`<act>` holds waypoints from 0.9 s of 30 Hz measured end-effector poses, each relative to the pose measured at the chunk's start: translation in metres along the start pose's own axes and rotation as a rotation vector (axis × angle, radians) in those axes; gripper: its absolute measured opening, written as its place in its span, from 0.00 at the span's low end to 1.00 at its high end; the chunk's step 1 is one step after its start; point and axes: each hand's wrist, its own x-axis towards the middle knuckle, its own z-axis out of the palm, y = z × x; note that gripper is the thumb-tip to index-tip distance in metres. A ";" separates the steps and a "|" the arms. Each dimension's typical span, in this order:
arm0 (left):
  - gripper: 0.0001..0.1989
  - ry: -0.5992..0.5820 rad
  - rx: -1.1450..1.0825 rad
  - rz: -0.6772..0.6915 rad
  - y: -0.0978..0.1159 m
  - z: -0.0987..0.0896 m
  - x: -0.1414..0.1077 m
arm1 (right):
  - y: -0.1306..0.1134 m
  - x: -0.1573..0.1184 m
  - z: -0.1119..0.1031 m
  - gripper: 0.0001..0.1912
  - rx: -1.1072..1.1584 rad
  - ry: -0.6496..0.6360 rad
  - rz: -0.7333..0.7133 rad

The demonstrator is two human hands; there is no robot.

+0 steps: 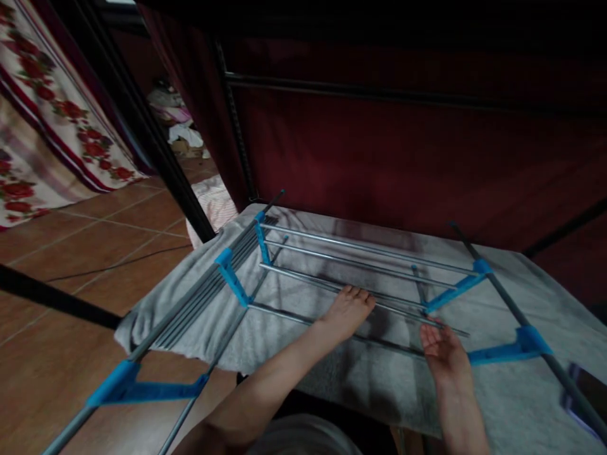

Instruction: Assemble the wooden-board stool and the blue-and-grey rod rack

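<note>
A drying rack (507, 302) of grey metal tubes with blue plastic brackets (502, 351) lies partly assembled on a grey blanket. My left hand (348, 309) is closed over a thin metal rod (303, 278) near its middle, palm down. Toward the right end of this rod, my right hand (446, 354) is turned palm up, with its fingers loosely curled against the rod. The rod's right tip sticks out past those fingers, beside a blue bracket (448, 294). Its left end lies near another blue bracket (263, 240). More rods span the rack behind the hands.
Several loose rods (199, 300) lie side by side on the blanket (497, 404) at the left. A black metal frame post (161, 139) and a dark red curtain (379, 164) border the surface. A dark flat object (585, 398) lies at the right edge. Tiled floor (61, 322) shows at left.
</note>
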 end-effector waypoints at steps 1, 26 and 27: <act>0.13 0.006 0.001 -0.004 -0.004 0.002 -0.001 | 0.000 0.002 0.000 0.05 -0.012 0.010 0.004; 0.19 0.023 -0.075 -0.162 -0.084 0.026 0.015 | 0.001 0.021 0.094 0.03 0.061 -0.065 0.085; 0.19 0.021 -0.080 -0.160 -0.082 0.027 0.019 | -0.001 0.023 0.093 0.03 0.063 -0.056 0.084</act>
